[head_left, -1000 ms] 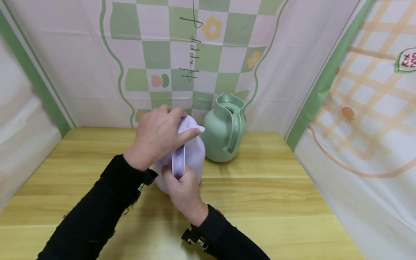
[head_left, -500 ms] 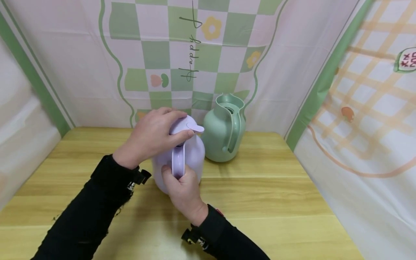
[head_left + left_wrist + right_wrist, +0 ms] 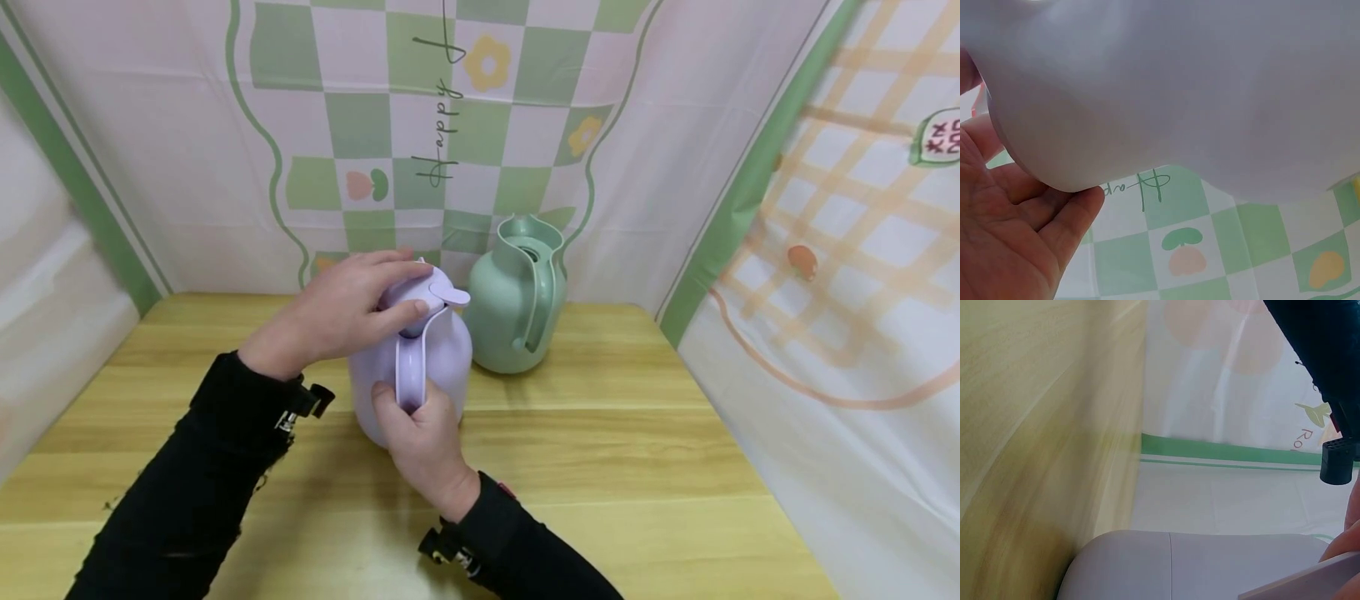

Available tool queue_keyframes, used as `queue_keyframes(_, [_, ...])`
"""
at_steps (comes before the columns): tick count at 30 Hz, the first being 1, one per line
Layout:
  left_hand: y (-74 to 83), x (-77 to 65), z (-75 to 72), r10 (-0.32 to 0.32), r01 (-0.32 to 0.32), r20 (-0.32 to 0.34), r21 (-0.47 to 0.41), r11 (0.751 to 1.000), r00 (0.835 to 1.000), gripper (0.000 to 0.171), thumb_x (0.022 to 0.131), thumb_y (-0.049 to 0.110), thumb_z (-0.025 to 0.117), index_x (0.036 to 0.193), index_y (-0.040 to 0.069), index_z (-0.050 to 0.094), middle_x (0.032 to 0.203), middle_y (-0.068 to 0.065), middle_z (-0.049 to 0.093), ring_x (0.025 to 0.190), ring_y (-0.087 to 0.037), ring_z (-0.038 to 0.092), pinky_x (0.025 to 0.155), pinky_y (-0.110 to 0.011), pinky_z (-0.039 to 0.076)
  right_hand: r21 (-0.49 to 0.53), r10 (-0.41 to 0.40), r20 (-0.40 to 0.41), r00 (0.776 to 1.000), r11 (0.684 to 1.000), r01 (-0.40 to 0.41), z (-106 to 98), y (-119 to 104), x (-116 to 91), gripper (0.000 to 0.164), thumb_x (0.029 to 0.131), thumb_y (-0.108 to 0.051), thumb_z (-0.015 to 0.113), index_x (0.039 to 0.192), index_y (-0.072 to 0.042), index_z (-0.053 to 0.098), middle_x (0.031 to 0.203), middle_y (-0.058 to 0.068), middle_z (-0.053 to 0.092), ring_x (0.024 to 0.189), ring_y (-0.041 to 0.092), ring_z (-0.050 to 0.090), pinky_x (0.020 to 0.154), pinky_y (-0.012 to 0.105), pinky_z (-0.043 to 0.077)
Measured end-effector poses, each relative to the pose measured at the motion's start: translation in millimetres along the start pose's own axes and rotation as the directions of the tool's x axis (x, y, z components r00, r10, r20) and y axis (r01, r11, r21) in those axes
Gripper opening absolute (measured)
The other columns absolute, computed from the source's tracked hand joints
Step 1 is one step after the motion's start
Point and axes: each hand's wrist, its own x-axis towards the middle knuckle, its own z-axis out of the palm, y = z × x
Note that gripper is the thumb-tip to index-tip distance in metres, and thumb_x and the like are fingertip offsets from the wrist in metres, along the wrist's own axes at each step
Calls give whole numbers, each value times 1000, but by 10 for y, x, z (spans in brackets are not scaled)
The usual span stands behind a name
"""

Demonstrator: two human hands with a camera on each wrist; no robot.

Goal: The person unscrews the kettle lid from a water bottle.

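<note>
A lilac thermos jug stands on the table in the head view. My right hand grips the lower part of its upright handle, thumb on the near left side. On top, my left hand holds the lilac lid, thumb near and fingers over the far side. A small lever sticks out to the right from the lid. In the left wrist view, the fingers touch the jug's rim. The right wrist view shows the jug's body, while most of the right hand lies out of frame.
A green thermos jug stands just behind and right of the lilac one, its spout top uncovered and its handle facing front right. Printed cloth hangs behind the wooden table and along both sides.
My left hand has moved left across the lid, its thumb drawing back from the lever and showing more of the lid. The right hand and both jugs have kept their places.
</note>
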Motion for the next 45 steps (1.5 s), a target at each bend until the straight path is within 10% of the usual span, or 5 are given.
queue_keyframes(45, [151,34,124,-68,100,-190,164,981,979,57,88,63,56,116,16,69,105,-13,65,94,-27,57,71,-43,47,10,-3,27,1000,1000,3,-6,24,3,34,98,-22,54,71,-13,35,63,0,28,54,15,32,52,28,30])
